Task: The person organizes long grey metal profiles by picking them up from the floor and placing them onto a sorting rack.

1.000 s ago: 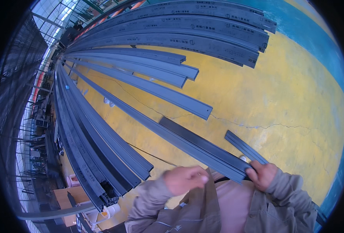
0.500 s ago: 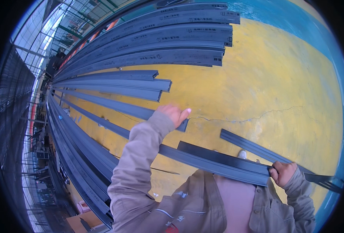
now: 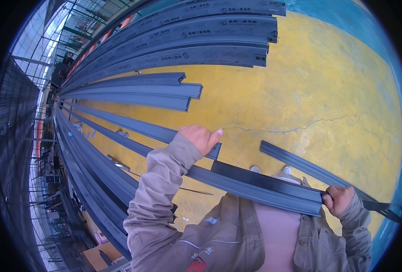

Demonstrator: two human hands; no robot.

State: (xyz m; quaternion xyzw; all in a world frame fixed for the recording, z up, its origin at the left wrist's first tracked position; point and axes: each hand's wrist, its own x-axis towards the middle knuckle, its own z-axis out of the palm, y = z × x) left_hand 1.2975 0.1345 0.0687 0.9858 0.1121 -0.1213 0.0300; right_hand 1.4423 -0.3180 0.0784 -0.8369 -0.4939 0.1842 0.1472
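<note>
My left hand (image 3: 200, 138) is closed over a long grey metal profile (image 3: 137, 127) near its cut end, thumb stretched to the right. Across the front of my body lies another long grey profile (image 3: 251, 188), running far off to the left under my left forearm. A shorter dark profile piece (image 3: 264, 177) lies along its far side. At their right ends my right hand (image 3: 339, 200) is closed, fingers curled around the dark piece's tip and next to the grey profile's end. The fingers' undersides are hidden.
Several wide grey profiles (image 3: 210, 54) with printed sides lie at the far left, narrower ones (image 3: 155, 92) nearer. More profiles (image 3: 96, 181) lie at my left. A loose profile (image 3: 310, 170) slants at the right over the yellow floor (image 3: 323, 90). A cardboard box (image 3: 103, 256) stands lower left.
My right hand and the ends of the profiles in front of me have shifted slightly right. My left hand keeps its hold near the other profile's end. The view has tilted slightly downward.
</note>
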